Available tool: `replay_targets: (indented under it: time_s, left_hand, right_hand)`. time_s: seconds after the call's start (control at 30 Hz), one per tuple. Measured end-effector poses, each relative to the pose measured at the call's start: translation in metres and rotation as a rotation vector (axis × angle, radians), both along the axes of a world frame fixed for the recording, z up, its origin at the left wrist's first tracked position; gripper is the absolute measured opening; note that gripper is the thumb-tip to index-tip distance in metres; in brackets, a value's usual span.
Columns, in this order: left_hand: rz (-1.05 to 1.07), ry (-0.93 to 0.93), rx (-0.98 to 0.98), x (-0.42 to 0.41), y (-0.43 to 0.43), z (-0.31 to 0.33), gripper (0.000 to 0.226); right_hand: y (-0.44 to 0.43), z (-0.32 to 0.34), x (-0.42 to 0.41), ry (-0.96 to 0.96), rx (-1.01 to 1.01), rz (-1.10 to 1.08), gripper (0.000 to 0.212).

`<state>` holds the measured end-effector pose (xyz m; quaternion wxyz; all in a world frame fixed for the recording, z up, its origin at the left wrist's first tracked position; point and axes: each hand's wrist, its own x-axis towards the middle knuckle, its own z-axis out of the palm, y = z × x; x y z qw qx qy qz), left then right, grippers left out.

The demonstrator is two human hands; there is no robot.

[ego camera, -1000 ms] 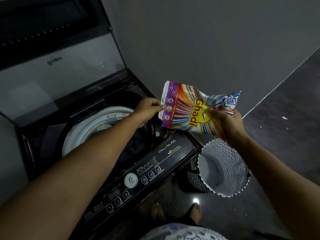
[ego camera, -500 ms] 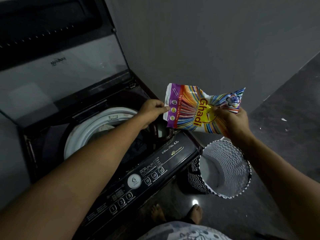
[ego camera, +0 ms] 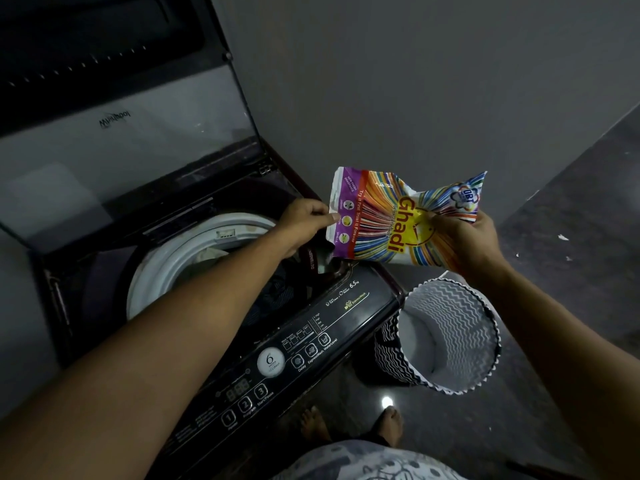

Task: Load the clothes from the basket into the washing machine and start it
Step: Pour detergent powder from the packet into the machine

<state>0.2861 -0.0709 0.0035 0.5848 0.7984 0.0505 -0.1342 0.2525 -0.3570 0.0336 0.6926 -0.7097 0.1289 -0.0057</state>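
Note:
A colourful detergent packet (ego camera: 388, 223) is held level over the right corner of the top-loading washing machine (ego camera: 363, 299). My left hand (ego camera: 304, 223) pinches its left purple edge. My right hand (ego camera: 464, 237) grips its right end from below. The machine's lid (ego camera: 121, 140) stands raised at the back. Dark clothes (ego camera: 277, 299) lie inside the white-rimmed drum (ego camera: 166, 271), partly hidden by my left forearm. The zigzag-patterned basket (ego camera: 460, 327) stands on the floor right of the machine, and its white inside shows no clothes.
The control panel (ego camera: 277, 362) with a round dial and numbered buttons runs along the machine's front edge. A grey wall rises behind. My bare feet (ego camera: 349, 424) stand on the dark floor by the machine, near a small bright light spot (ego camera: 386, 401).
Both hands and the packet have stayed nearly in the same place over the machine's corner, drifting slightly lower and rightward in view. The grip on both ends is unchanged.

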Motion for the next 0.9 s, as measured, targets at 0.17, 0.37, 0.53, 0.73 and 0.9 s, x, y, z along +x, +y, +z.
replay_targets:
  time_s: [0.17, 0.37, 0.53, 0.73, 0.9]
  left_hand:
    - [0.013, -0.020, -0.026, 0.002, 0.001, 0.004, 0.010]
    - [0.000, -0.023, -0.010, 0.009, 0.001, 0.011, 0.007]
    - [-0.004, -0.013, -0.030, 0.009, 0.001, 0.007, 0.008]
    - [-0.014, -0.015, -0.028, 0.009, 0.002, 0.008, 0.007]
    - [-0.020, -0.019, -0.043, 0.011, 0.004, 0.008, 0.009]
  right_hand:
    - [0.002, 0.001, 0.001, -0.006, 0.001, -0.008, 0.032]
    - [0.002, 0.005, 0.006, 0.009, 0.000, -0.037, 0.030]
    - [0.003, 0.007, 0.005, 0.002, -0.028, -0.037, 0.031]
    - [0.006, 0.008, 0.003, 0.012, -0.022, -0.056, 0.028]
    - [0.009, 0.013, 0.003, 0.016, -0.009, -0.055, 0.025]
